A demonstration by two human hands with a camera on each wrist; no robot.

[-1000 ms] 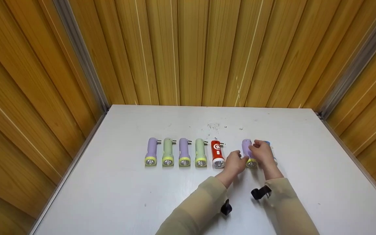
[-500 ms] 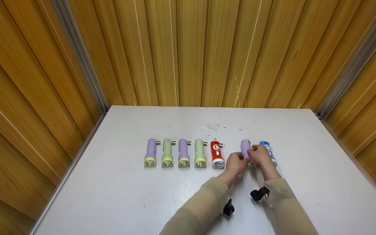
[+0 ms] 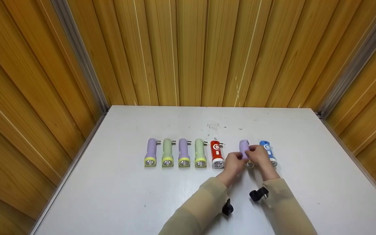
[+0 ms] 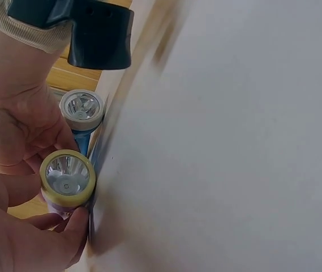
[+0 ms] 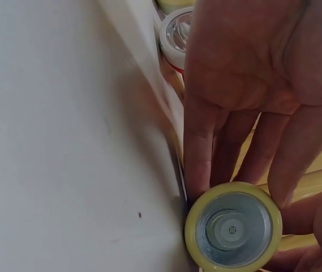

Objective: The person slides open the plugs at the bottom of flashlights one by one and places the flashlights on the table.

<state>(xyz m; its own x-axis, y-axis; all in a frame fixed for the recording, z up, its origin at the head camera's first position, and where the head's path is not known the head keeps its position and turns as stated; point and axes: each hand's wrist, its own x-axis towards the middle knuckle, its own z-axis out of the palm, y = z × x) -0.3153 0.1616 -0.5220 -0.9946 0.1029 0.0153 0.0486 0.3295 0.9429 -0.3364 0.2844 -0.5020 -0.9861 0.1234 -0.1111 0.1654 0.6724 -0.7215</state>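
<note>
A purple flashlight (image 3: pixel 244 148) with a yellow head ring lies on the white table, its lens (image 4: pixel 67 175) toward the near side. My left hand (image 3: pixel 235 165) grips its left side near the head, thumb and fingers about it in the left wrist view. From the other side my right hand (image 3: pixel 261 158) pinches the body; part of that hand shows at the lower right in the right wrist view. The hands cover much of the flashlight's lower half. Left of my left hand is a red flashlight (image 3: pixel 217 150) with a white head; a blue flashlight (image 3: pixel 267 149) lies right of my right hand.
Further left, a purple flashlight (image 3: pixel 151 148), a green flashlight (image 3: pixel 167 148), another purple flashlight (image 3: pixel 183 148) and another green flashlight (image 3: pixel 199 148) lie in one row, lenses toward me. Wood-patterned walls (image 3: pixel 188 55) enclose the table (image 3: pixel 109 195).
The gripped purple flashlight has shifted slightly left, away from the blue one. My right hand has come down and left along its body, uncovering the blue flashlight. My left hand has closed in on it.
</note>
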